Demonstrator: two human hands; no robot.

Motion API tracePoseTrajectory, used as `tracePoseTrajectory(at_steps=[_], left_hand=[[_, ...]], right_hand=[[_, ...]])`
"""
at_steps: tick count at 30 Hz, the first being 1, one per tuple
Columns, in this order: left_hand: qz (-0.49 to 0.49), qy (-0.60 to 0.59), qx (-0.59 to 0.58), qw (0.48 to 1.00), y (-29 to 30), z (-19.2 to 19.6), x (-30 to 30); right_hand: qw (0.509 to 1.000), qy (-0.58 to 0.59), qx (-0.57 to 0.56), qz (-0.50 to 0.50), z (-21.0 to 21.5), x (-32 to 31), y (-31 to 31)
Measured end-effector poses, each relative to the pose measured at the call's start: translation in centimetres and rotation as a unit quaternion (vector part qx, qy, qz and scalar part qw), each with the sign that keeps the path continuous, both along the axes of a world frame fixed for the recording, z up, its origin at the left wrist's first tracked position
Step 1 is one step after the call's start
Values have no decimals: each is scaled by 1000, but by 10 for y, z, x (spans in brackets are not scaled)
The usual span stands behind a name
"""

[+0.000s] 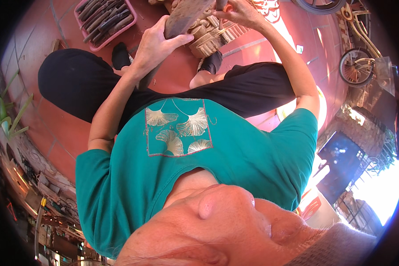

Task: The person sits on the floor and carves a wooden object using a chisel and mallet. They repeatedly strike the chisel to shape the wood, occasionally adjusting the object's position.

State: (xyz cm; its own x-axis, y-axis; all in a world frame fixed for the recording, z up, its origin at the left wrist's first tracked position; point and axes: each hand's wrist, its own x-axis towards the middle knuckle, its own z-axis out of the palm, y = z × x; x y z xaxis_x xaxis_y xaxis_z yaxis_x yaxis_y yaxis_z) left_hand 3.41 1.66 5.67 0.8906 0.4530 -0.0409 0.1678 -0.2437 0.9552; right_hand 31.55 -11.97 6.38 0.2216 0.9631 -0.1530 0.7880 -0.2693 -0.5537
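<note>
Left hand grips a flat wooden mallet; right hand pinches a chisel over the carving on the floor. Carving looks heavy, rigid, with fragile ridges; hold by its solid edges.

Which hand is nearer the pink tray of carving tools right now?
Left. The left hand grips a flat wooden mallet just right of the pink tray. The right hand is farther right, past the carved wooden piece.
</note>
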Motion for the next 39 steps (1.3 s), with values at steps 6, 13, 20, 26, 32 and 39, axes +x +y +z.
tracePoseTrajectory(at_steps=[6,13,20,26,32,39], left_hand=[[-2,-18,-6,1000,-5,0,10],[-29,18,-16,999,-8,6,18],[-20,-2,7,1000,-10,-3,20],[-38,47,-8,998,-6,2,19],[-30,17,24,999,-7,-7,18],[-76,44,43,995,4,15,20]], right_hand=[[998,-14,52,14,-7,5,-3],[999,-27,-18,-19,-13,16,-12],[993,82,77,-27,-10,11,-15],[989,58,-114,-79,-2,30,-13],[981,60,-111,-149,9,33,-22],[988,68,-98,-100,22,26,-19]])
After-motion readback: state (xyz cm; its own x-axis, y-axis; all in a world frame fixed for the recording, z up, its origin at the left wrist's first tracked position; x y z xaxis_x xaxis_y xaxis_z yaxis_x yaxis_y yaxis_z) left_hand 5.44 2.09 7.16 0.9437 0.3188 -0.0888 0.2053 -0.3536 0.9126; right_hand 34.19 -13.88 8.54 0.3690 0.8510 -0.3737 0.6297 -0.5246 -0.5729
